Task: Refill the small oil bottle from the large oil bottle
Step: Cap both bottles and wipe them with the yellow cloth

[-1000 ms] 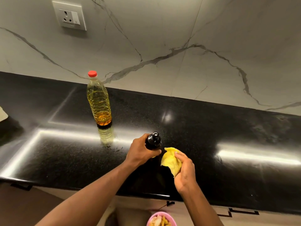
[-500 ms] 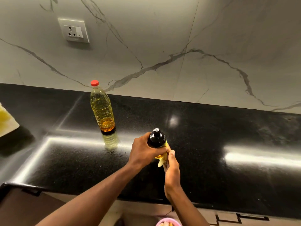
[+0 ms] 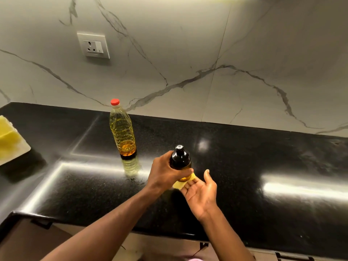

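Left hand (image 3: 165,172) gripping small oil bottle (image 3: 179,159); right hand (image 3: 201,191) palm up, fingers straight, yellow cloth (image 3: 178,184) at fingertips. Likely wiping; next needing large oil bottle (image 3: 122,129), capped, beyond left hand.

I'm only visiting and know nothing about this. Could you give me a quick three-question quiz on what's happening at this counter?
1. True or false: the large oil bottle stands capped on the countertop.
2. Which hand grips the small oil bottle? A) left hand B) right hand C) neither
3. Fill in: the large oil bottle's cap is coloured ___.
Key: 1 true; 2 A; 3 red.
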A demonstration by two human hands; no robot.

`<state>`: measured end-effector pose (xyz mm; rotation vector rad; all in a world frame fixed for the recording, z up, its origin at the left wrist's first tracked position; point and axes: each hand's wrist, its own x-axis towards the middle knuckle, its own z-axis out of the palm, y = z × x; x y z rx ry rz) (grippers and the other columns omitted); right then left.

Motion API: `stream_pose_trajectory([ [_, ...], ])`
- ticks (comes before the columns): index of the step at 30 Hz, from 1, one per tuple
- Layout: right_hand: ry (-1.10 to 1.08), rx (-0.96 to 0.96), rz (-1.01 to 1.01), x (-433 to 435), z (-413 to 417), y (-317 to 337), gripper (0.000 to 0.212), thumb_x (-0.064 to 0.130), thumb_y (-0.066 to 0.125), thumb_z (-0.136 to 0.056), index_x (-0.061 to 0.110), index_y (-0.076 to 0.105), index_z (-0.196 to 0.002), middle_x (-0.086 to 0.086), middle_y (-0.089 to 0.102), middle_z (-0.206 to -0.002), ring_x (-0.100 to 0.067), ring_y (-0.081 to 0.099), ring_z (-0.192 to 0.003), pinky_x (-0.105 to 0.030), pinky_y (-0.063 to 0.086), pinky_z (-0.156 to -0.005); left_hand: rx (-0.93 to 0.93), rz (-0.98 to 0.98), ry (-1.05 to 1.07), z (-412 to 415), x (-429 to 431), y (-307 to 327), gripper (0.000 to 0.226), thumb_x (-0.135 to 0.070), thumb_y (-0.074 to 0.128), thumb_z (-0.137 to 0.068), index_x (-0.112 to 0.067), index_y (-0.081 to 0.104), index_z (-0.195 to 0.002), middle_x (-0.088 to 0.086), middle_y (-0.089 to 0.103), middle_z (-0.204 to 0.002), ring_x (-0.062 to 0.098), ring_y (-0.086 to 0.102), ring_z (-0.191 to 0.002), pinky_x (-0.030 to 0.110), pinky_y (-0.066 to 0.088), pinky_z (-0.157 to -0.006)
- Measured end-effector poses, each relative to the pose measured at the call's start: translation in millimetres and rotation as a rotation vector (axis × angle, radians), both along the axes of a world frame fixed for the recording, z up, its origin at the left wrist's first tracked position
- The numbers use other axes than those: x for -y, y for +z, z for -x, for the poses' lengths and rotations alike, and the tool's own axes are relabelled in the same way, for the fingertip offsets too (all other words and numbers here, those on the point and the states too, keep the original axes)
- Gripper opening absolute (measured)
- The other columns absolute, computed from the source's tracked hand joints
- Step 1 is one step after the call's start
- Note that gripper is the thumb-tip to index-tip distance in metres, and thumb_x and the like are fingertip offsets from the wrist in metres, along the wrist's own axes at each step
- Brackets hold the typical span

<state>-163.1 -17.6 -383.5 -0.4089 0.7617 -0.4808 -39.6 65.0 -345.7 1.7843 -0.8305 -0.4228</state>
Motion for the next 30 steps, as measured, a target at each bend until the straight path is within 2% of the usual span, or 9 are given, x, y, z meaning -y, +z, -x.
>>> stream_pose_trajectory([
  [3, -0.045, -0.022, 0.049, -2, 15, 8, 0.080, 0.062, 0.036, -0.107, -0.007, 0.061, -0.138, -0.029, 0.071, -0.130, -0.040, 0.065, -0.127, -0.051, 0.048, -0.112, -0.016, 0.015, 0.015, 0, 5, 4, 0.041, -0.037, 0.099, -0.062, -0.028, 0.075, -0.094, -0.010, 0.078, -0.086, 0.005, 0.074, -0.081, 0.039, 0.063, -0.076],
  [8, -0.039, -0.055, 0.245, 5, 17, 20, 0.078, 0.065, 0.032, -0.108, 0.000, 0.063, -0.139, -0.022, 0.073, -0.130, -0.032, 0.066, -0.129, -0.046, 0.046, -0.117, -0.021, 0.013, -0.005, 11, 10, 9, 0.041, -0.039, 0.098, -0.061, -0.029, 0.076, -0.094, -0.010, 0.078, -0.088, 0.005, 0.075, -0.082, 0.039, 0.064, -0.076],
  [12, 0.094, -0.152, 0.440, 8, 3, 29, 0.086, 0.068, 0.021, -0.108, 0.002, 0.072, -0.130, -0.024, 0.074, -0.127, -0.029, 0.068, -0.115, -0.041, 0.052, -0.098, -0.006, 0.016, -0.035, 21, 8, 10, 0.043, -0.038, 0.097, -0.063, -0.028, 0.075, -0.099, -0.009, 0.078, -0.090, 0.005, 0.075, -0.085, 0.038, 0.064, -0.079],
  [15, 0.155, -0.115, 0.352, 12, 3, 31, 0.093, 0.073, 0.021, -0.105, -0.001, 0.071, -0.129, -0.024, 0.074, -0.124, -0.026, 0.073, -0.098, -0.038, 0.055, -0.085, -0.003, 0.024, -0.039, 25, 5, 12, 0.039, -0.034, 0.096, -0.063, -0.027, 0.075, -0.095, -0.007, 0.078, -0.087, 0.008, 0.075, -0.083, 0.042, 0.064, -0.077],
  [17, 0.156, -0.063, 0.220, 9, 6, 30, 0.091, 0.072, 0.024, -0.105, -0.003, 0.070, -0.130, -0.023, 0.076, -0.119, -0.024, 0.076, -0.094, -0.036, 0.055, -0.081, 0.003, 0.039, -0.027, 28, 4, 14, 0.039, -0.032, 0.097, -0.063, -0.027, 0.075, -0.096, -0.008, 0.078, -0.087, 0.007, 0.075, -0.082, 0.041, 0.064, -0.077],
  [20, 0.099, -0.025, 0.090, -1, 13, 27, 0.087, 0.070, 0.032, -0.105, -0.004, 0.065, -0.137, -0.025, 0.074, -0.127, -0.032, 0.073, -0.115, -0.043, 0.056, -0.093, 0.037, 0.038, -0.031, 31, 2, 17, 0.042, -0.036, 0.097, -0.064, -0.029, 0.075, -0.099, -0.010, 0.077, -0.089, 0.004, 0.074, -0.085, 0.036, 0.063, -0.079],
  [24, -0.017, -0.033, 0.022, -9, 28, 27, 0.084, 0.067, 0.041, -0.104, -0.008, 0.064, -0.134, -0.027, 0.075, -0.116, -0.035, 0.072, -0.111, -0.046, 0.056, -0.097, 0.043, 0.039, 0.017, 31, 1, 18, 0.044, -0.037, 0.098, -0.064, -0.029, 0.075, -0.100, -0.012, 0.077, -0.089, 0.002, 0.073, -0.083, 0.034, 0.063, -0.078],
  [26, -0.078, -0.018, 0.009, -6, 35, 28, 0.081, 0.066, 0.044, -0.104, -0.007, 0.063, -0.134, -0.027, 0.075, -0.120, -0.037, 0.071, -0.114, -0.047, 0.055, -0.100, 0.044, 0.036, 0.037, 29, 2, 17, 0.043, -0.039, 0.098, -0.063, -0.028, 0.076, -0.098, -0.012, 0.077, -0.088, 0.002, 0.073, -0.082, 0.035, 0.063, -0.076],
  [30, -0.112, 0.027, -0.016, 0, 30, 37, 0.084, 0.070, 0.043, -0.103, -0.006, 0.063, -0.134, -0.028, 0.073, -0.127, -0.040, 0.067, -0.125, -0.053, 0.047, -0.115, 0.032, 0.012, 0.008, 27, 4, 19, 0.042, -0.039, 0.099, -0.062, -0.028, 0.076, -0.096, -0.010, 0.077, -0.087, 0.005, 0.074, -0.082, 0.037, 0.063, -0.076],
])
